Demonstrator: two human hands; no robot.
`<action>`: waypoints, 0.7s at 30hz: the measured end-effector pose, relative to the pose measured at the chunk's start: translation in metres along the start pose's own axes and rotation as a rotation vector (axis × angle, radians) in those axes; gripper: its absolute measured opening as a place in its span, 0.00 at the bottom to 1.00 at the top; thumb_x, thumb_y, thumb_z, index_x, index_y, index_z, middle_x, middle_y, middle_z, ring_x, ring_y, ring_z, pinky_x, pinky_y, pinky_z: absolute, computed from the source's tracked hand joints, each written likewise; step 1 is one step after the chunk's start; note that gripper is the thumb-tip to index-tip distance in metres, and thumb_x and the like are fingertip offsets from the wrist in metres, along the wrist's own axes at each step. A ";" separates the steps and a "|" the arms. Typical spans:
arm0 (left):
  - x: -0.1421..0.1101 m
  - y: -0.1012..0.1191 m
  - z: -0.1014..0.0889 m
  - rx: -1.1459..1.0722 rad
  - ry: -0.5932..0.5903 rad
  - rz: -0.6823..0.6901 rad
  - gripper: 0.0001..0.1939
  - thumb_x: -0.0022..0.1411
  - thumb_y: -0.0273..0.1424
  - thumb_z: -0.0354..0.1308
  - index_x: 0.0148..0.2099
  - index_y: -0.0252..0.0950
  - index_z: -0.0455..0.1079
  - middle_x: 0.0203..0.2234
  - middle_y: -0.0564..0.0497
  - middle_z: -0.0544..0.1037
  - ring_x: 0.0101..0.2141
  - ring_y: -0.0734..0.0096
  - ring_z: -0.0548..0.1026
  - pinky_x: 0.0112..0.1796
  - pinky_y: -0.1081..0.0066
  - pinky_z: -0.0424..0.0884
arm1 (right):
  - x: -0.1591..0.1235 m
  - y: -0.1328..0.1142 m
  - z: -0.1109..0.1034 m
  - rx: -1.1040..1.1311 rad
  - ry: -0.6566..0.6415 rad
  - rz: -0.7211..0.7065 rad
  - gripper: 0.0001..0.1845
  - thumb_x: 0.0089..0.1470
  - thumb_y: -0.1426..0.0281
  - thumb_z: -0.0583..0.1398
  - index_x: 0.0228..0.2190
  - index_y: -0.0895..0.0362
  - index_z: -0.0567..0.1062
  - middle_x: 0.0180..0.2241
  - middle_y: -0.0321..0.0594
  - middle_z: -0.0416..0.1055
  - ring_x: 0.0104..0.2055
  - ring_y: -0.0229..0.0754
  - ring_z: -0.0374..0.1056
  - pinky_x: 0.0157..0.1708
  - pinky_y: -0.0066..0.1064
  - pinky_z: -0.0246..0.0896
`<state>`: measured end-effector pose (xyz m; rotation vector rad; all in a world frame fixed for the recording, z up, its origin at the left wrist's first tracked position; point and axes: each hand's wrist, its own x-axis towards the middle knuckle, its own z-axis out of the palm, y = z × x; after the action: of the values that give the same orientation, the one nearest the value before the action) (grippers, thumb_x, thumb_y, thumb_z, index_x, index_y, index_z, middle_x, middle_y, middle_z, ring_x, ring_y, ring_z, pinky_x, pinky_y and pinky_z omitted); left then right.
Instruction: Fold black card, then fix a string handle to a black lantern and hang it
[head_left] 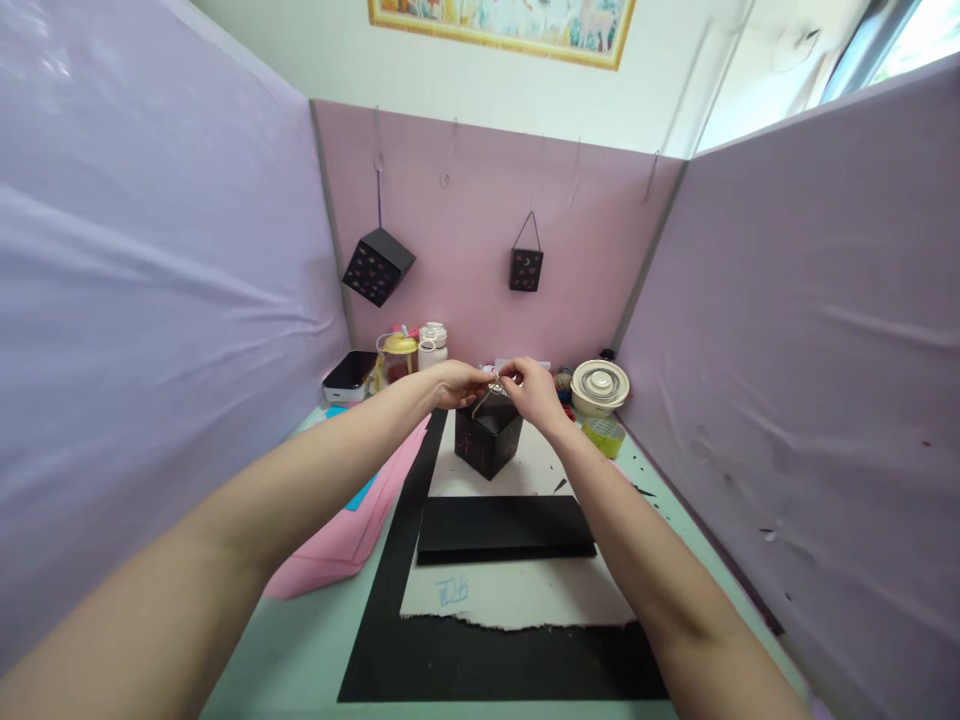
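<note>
A small black paper cube (489, 442) stands on a white sheet (517, 590) in the middle of the desk. A thin light string (486, 394) runs from its top. My left hand (454, 384) and my right hand (531, 388) meet just above the cube, both with fingers pinched on the string. A folded black card (506, 528) lies flat in front of the cube, nearer to me.
Pink paper (352, 530) lies at the left. At the back stand a yellow-lidded cup (397, 358), a white bottle (433, 345), a dark box (350, 375) and a round lidded tub (600, 388). Two black cubes (378, 266) (526, 269) hang on the pink partition.
</note>
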<state>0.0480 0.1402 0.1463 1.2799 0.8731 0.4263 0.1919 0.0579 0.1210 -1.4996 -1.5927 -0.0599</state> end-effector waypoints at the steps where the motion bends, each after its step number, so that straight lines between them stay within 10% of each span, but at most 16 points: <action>1: 0.002 -0.001 0.000 -0.015 0.013 0.004 0.09 0.53 0.27 0.68 0.27 0.32 0.70 0.20 0.55 0.71 0.22 0.81 0.67 0.26 0.78 0.63 | 0.000 -0.002 -0.001 -0.011 -0.007 -0.003 0.06 0.50 0.72 0.59 0.29 0.55 0.77 0.32 0.39 0.76 0.34 0.40 0.67 0.38 0.31 0.58; 21: 0.006 -0.013 0.013 0.150 0.158 0.444 0.07 0.53 0.24 0.60 0.36 0.36 0.70 0.21 0.57 0.70 0.20 0.81 0.64 0.21 0.78 0.54 | 0.023 -0.017 -0.021 0.247 -0.138 0.147 0.14 0.47 0.61 0.59 0.24 0.59 0.76 0.23 0.36 0.71 0.27 0.36 0.61 0.28 0.27 0.54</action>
<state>0.0589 0.1329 0.1326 1.6004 0.7589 0.8337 0.1936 0.0584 0.1564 -1.4446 -1.5302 0.3190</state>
